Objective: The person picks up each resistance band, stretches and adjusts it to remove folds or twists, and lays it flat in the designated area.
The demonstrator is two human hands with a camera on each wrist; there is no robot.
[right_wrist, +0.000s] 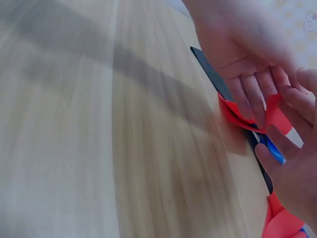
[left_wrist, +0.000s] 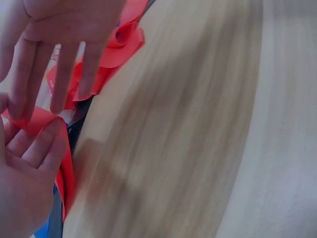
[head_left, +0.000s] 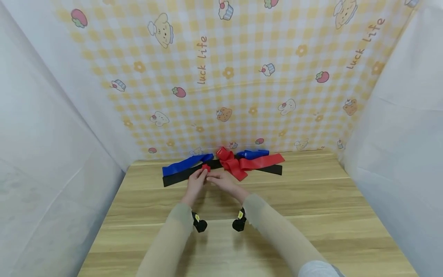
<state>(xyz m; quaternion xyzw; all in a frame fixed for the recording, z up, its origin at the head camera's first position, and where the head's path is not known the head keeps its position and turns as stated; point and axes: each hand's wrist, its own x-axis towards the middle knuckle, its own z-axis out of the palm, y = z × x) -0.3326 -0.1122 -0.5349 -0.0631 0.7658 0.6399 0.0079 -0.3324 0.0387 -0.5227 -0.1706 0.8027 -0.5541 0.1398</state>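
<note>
A flat, smooth red band (right_wrist: 279,116) loops at my left hand (head_left: 196,184), whose fingers and thumb hold it just above the table. In the left wrist view the red band (left_wrist: 68,186) drapes over these curled fingers and hangs down. My right hand (head_left: 223,181) meets it from the right, its thumb and index finger pinching near the left thumb; the exact contact is partly hidden. Its other fingers hang loosely. Behind both hands lies a long black band (head_left: 181,177). A blue band (head_left: 183,165) slants across the back left.
To the right, a crossed, folded red band portion (head_left: 238,165) lies over the black band; whether it joins the held part is hidden. A bunched blue piece (head_left: 255,154) sits behind it. A checked cloth (head_left: 228,88) rises at the wooden table's (head_left: 311,204) back edge; white sheets flank it.
</note>
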